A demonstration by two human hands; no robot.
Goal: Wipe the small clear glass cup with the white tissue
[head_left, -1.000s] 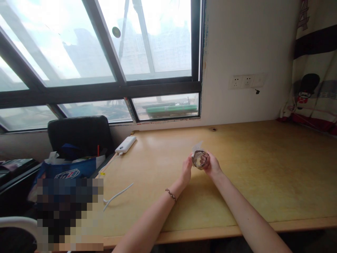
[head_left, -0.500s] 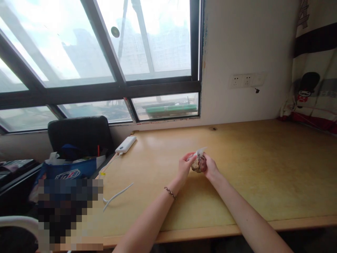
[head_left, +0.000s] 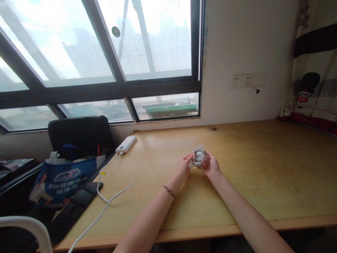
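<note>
A small clear glass (head_left: 199, 159) with a dark pattern is held above the wooden table, its round mouth tilted towards me. White tissue (head_left: 198, 148) lies inside the glass and sticks out over its upper left rim. My left hand (head_left: 185, 165) pinches the tissue at the left side of the glass. My right hand (head_left: 212, 165) is wrapped round the right side of the glass, with fingers showing through or behind it.
On the left of the table (head_left: 250, 168) lie a white power bank (head_left: 126, 144), a white cable (head_left: 113, 199) and a dark flat device (head_left: 79, 207). Beyond the left edge are a blue bag (head_left: 65, 175) and a black chair (head_left: 80, 131). A window and wall sockets (head_left: 247, 80) are behind.
The glass has turned so its mouth faces me, and the tissue now shows inside it. My left hand has shifted slightly lower and to the left.
</note>
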